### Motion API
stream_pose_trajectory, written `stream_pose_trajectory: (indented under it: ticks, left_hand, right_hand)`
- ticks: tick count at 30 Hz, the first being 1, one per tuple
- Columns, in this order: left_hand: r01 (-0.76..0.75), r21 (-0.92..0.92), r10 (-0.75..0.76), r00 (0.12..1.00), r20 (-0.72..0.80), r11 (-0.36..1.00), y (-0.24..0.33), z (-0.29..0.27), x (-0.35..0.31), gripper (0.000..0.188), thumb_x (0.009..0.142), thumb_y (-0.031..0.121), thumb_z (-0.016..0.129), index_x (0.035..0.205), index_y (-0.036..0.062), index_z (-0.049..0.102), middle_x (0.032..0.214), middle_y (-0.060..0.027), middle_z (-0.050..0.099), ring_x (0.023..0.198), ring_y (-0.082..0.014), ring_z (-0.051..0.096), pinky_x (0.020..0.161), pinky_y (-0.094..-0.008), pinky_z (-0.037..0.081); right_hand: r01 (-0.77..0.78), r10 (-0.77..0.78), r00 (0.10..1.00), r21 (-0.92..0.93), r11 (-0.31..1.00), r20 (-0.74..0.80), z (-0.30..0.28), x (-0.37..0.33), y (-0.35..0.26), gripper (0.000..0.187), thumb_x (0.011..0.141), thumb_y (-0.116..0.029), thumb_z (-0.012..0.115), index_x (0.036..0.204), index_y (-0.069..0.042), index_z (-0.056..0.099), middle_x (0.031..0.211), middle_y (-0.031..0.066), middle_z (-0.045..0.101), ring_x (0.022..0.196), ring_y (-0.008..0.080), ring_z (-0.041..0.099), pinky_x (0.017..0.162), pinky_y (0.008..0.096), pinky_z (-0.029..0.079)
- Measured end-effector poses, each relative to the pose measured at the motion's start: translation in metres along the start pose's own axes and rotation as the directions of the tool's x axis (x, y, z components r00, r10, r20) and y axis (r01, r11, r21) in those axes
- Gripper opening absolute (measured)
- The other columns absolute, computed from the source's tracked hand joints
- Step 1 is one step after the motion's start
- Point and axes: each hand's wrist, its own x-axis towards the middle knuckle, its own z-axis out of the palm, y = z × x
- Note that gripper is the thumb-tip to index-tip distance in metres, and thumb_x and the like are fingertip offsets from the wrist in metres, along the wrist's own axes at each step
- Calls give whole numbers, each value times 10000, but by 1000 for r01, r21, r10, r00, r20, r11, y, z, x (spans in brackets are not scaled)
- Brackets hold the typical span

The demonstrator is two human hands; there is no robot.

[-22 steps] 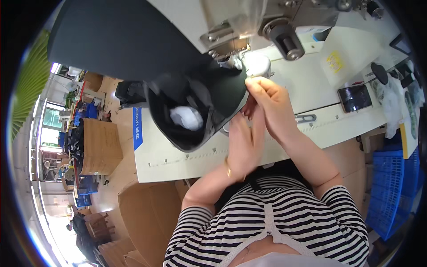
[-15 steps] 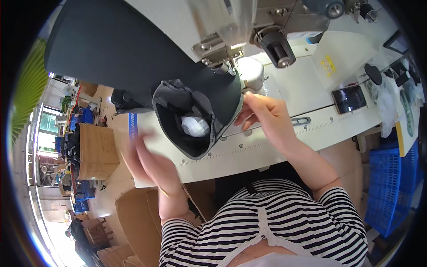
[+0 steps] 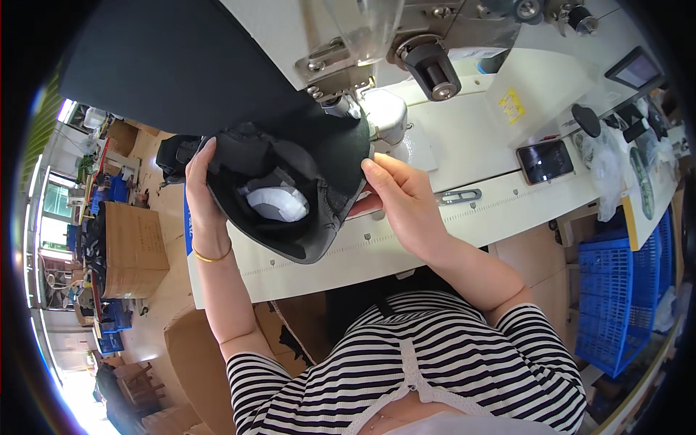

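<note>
A dark fabric piece (image 3: 290,250), open like a pouch, lies under the needle area of a sewing machine (image 3: 337,105). A crumpled white bundle (image 3: 279,204) shows inside its mouth; what it is I cannot tell. My left hand (image 3: 201,177), a yellow bangle at its wrist, is closed on the pouch's left rim, with some fingers hidden behind the cloth. My right hand (image 3: 399,196) pinches the right edge between thumb and fingers, close beside the machine. From the upper left a large dark panel (image 3: 174,72) runs down to the pouch.
The white machine table (image 3: 464,167) has a ruler scale along its near edge. On its right lie a phone (image 3: 544,161) and clear plastic bags (image 3: 605,174). Blue crates (image 3: 612,304) stand lower right. Cardboard boxes (image 3: 135,250) stand at the left.
My left hand has come up from below and taken hold of the pouch's left rim. The mouth now spreads wider, while my right hand keeps its pinch on the edge.
</note>
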Motion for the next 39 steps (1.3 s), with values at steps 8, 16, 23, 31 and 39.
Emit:
stream_pose_trajectory:
  ticks: [8, 16, 23, 31, 39]
  left_hand:
    - [-156, 75, 158, 987, -23, 985, -5, 15, -17, 291, 923, 175, 484, 1024, -59, 624, 1006, -119, 665, 914, -197, 639, 848, -292, 485]
    - [-348, 293, 355, 934, 32, 891, -14, 13, -35, 379, 947, 247, 465, 1138, -58, 584, 1137, -143, 616, 1045, -219, 594, 935, -341, 453]
    - [-297, 174, 316, 944, -96, 939, -13, 31, -45, 410, 962, 280, 455, 1137, -70, 579, 1136, -149, 612, 1051, -216, 590, 937, -335, 452]
    - [-393, 219, 413, 909, -57, 893, -16, 32, -43, 375, 983, 229, 429, 1147, -78, 567, 1191, -160, 585, 1099, -209, 563, 963, -345, 433]
    - [-380, 205, 409, 904, -125, 902, -17, 39, -43, 399, 983, 274, 434, 1150, -62, 569, 1179, -137, 596, 1098, -195, 558, 973, -328, 413]
  right_hand:
    - [-29, 25, 998, -88, 996, -53, -8, 5, 0, 269, 1000, -172, 400, 1063, 31, 565, 985, 50, 616, 874, 92, 601, 779, 267, 531]
    - [6, -14, 998, -119, 993, -69, -6, 2, 1, 278, 991, -169, 420, 1141, 19, 559, 1021, 13, 604, 957, 60, 548, 877, 260, 454]
    - [8, -16, 998, -145, 989, -55, -11, 5, -1, 299, 995, -185, 417, 1130, 30, 575, 988, 8, 596, 920, 49, 520, 867, 234, 423]
    - [51, -72, 992, -198, 979, -99, -15, 8, -2, 315, 990, -180, 444, 1128, 69, 581, 958, 5, 597, 866, 43, 500, 822, 226, 418]
    - [49, -90, 991, -352, 935, -101, -12, 2, -8, 310, 973, -146, 486, 1190, 59, 569, 821, -58, 551, 748, 4, 423, 644, 162, 340]
